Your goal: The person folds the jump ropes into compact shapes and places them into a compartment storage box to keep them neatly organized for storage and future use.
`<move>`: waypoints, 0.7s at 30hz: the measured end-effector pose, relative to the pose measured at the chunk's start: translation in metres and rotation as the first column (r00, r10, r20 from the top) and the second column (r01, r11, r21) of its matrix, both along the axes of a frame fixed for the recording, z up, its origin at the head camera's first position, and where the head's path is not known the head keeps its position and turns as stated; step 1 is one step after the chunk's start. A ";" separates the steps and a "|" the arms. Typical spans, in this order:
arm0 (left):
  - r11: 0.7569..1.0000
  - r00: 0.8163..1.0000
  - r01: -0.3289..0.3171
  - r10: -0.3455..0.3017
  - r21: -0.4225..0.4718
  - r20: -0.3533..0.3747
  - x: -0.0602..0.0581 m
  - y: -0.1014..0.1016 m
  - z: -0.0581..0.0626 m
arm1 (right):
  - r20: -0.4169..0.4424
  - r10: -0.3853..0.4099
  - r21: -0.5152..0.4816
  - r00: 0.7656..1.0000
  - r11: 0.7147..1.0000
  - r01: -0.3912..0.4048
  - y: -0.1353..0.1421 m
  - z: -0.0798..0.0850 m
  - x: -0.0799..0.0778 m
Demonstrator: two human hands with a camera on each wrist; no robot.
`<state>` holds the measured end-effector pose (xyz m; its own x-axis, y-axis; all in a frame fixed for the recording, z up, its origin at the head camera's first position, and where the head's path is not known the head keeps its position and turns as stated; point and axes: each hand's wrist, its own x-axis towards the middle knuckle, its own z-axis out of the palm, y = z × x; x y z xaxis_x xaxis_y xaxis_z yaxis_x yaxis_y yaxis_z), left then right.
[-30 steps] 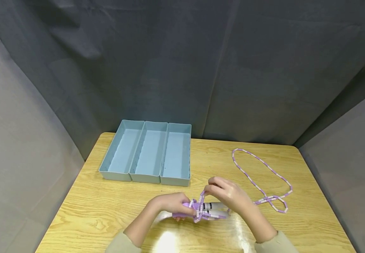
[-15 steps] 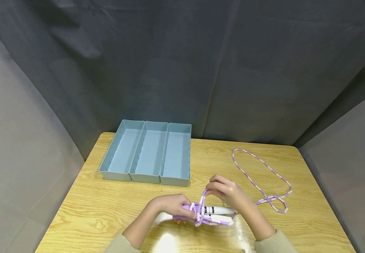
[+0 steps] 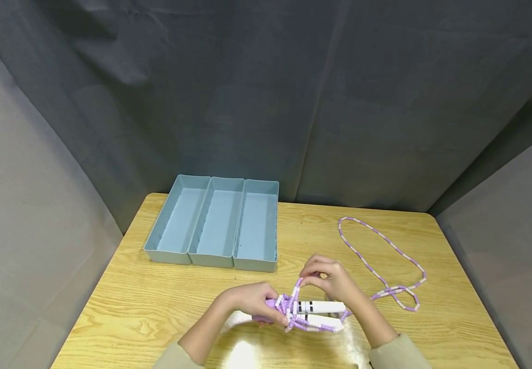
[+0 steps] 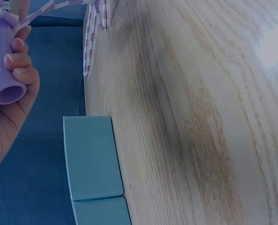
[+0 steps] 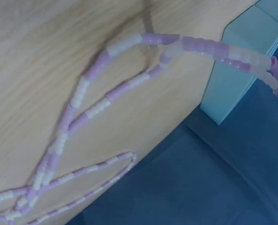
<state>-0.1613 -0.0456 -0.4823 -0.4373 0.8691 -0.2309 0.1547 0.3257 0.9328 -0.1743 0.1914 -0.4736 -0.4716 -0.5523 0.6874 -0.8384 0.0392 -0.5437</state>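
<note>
A skipping rope is held over the near middle of the desk [image 3: 164,307], well in from its left and right edges, with a loose length trailing off toward the right. Its two handles lie side by side, with lilac grips [image 4: 5,70] that are smooth, hollow tubes with round open ends, and white shafts [image 3: 325,307] banded in black near the grips and pointing toward the right edge. The cord [image 3: 294,296] is strung with short, ridged, glossy beads in alternating blocks of lilac and white; several turns of it wrap round the handles. The left hand [image 3: 254,300] is curled firmly round both grips, thumb on top. The right hand [image 3: 329,279] pinches a raised strand of cord between thumb and fingertips, just above the handles. The remaining cord lies on the desk, crossing itself in a small loop nearer the right edge and a long, narrow one reaching toward the far edge. Three blue-grey bins [image 3: 211,260] stand side by side near the far left corner.
</note>
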 end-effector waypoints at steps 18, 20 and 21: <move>0.972 0.994 -0.075 0.054 0.223 0.099 -0.002 -0.002 0.002 | 0.140 -0.273 -0.061 0.952 0.957 0.284 -0.023 -0.017 0.028; 0.966 0.994 -0.078 0.057 0.246 0.089 -0.003 -0.002 0.001 | 0.091 -0.293 -0.045 0.952 0.954 0.297 -0.020 -0.035 0.024; 0.963 0.995 -0.083 0.064 0.258 0.082 -0.004 -0.003 0.000 | -0.006 -0.329 -0.003 0.944 0.944 0.329 -0.015 -0.054 0.018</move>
<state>-0.1650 -0.0482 -0.4821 -0.4925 0.8697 -0.0336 0.0690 0.0775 0.9946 -0.1567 0.1764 -0.5273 -0.6221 -0.3658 0.6922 -0.7827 0.3123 -0.5384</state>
